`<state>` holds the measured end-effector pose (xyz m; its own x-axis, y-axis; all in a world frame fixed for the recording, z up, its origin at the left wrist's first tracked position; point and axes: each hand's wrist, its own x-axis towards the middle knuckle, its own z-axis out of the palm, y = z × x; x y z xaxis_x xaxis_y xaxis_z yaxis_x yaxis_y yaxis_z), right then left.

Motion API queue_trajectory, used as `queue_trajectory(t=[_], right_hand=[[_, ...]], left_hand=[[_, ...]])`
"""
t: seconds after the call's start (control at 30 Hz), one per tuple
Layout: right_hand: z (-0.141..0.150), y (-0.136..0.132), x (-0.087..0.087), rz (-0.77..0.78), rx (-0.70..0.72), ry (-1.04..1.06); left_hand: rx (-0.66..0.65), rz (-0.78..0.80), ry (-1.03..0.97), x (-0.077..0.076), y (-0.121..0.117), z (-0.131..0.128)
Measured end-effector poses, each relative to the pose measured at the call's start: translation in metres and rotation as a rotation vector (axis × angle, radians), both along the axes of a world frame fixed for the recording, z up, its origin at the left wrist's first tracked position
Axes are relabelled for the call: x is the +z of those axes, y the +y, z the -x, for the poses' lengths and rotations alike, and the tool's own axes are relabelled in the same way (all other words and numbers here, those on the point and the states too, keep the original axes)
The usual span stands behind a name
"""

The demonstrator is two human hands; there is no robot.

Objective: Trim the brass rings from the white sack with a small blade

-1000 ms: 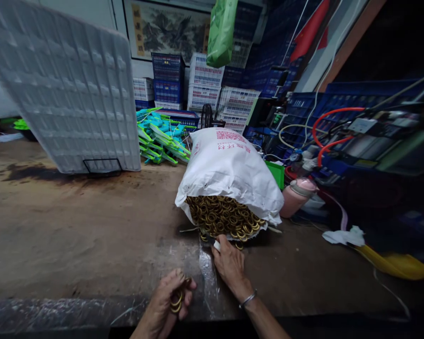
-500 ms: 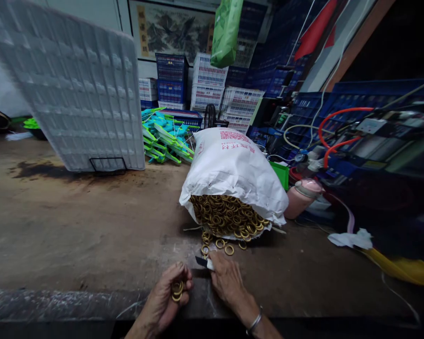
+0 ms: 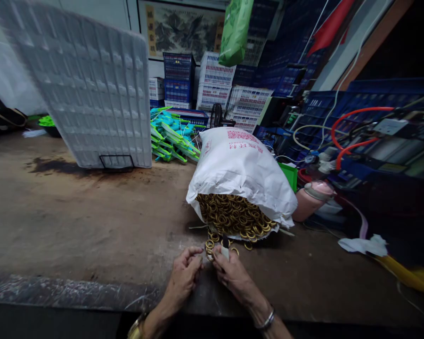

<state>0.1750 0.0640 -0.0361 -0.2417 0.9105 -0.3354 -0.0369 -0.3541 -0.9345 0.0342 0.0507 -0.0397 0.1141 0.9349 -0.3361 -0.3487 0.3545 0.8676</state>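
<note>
Low over the table's front part, my left hand (image 3: 185, 272) is closed, thumb and forefinger drawn together; its curled fingers hide whatever is in the palm. My right hand (image 3: 232, 275) grips a small knife (image 3: 225, 249) with a dark blade and a whitish handle, pointing away from me. A few loose brass-coloured rings (image 3: 209, 244) lie just beyond my right fingertips; I cannot tell if the fingers touch one. Behind them a white woven sack (image 3: 240, 165) lies on its side, its open mouth full of brass-coloured rings (image 3: 235, 214).
A ribbed translucent panel (image 3: 102, 94) stands in a black wire holder on the left. Behind it lie green and blue plastic pieces (image 3: 173, 134). To the right are a pink bottle (image 3: 313, 200), a white cloth (image 3: 363, 245) and machinery with red hoses (image 3: 356, 115). Stacked crates (image 3: 215, 84) fill the back.
My left hand has turned over and moved toward my right hand, and the rings seen in it are now hidden. The knife's blade has swung from pointing left to pointing away.
</note>
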Motion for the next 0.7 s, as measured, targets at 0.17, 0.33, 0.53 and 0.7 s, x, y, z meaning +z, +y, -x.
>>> queue_trajectory(t=[0.17,0.33,0.53,0.7], right_hand=[[0.004,-0.005,0.010,0.075,0.055,0.170],[0.010,-0.006,0.007,0.104,0.036,0.188],[0.017,-0.011,0.001,0.218,-0.016,0.238],[0.017,-0.006,-0.002,0.081,-0.004,0.124]], left_hand=[[0.044,-0.158,0.022,-0.007,0.004,-0.005],[0.077,-0.156,0.030,-0.010,0.003,-0.003],[0.082,-0.151,0.037,-0.008,-0.002,-0.006],[-0.004,-0.086,0.084,-0.002,-0.006,-0.002]])
